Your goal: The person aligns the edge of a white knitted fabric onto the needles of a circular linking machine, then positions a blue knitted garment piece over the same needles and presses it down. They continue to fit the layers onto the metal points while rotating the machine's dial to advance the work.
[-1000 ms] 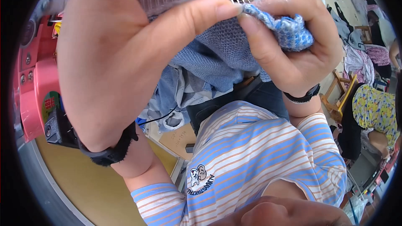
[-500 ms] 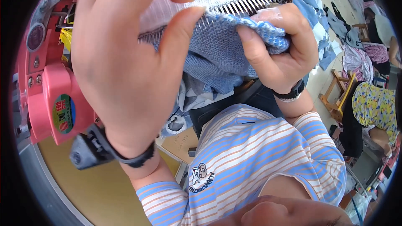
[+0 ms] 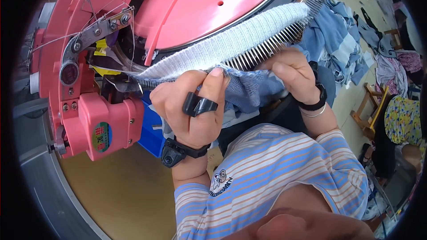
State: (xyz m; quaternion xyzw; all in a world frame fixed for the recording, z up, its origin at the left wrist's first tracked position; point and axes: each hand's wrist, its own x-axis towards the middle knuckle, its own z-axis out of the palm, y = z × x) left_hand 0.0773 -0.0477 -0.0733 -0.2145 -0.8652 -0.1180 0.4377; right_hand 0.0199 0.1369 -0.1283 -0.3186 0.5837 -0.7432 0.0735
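Observation:
A pink round linking machine (image 3: 213, 4) has a rim of upright metal pins (image 3: 255, 50). A white ribbed knit band (image 3: 222, 40) lies along those pins. Below it hangs a blue knit piece (image 3: 249, 91), its upper edge at the pins. My left hand (image 3: 191, 102), wearing a black ring-like band on a finger, pinches this edge between thumb and fingers close against the pins. Farther right, my right hand (image 3: 293, 75) has its fingers curled closed on the same blue edge, drawing it sideways. Part of the blue piece is hidden behind my hands.
The pink machine arm and motor housing (image 3: 111, 124) stand at the left, with thin wires and a metal bracket (image 3: 95, 30). Blue and white knit pieces (image 3: 329, 40) are heaped at the right. Beyond are a wooden stool (image 3: 371, 111) and people. A blue bin (image 3: 151, 129) sits below.
My left hand has dropped from close to the camera down to the knit edge, uncovering the machine top. The right hand has moved slightly lower, and less of the blue edge shows bunched in it.

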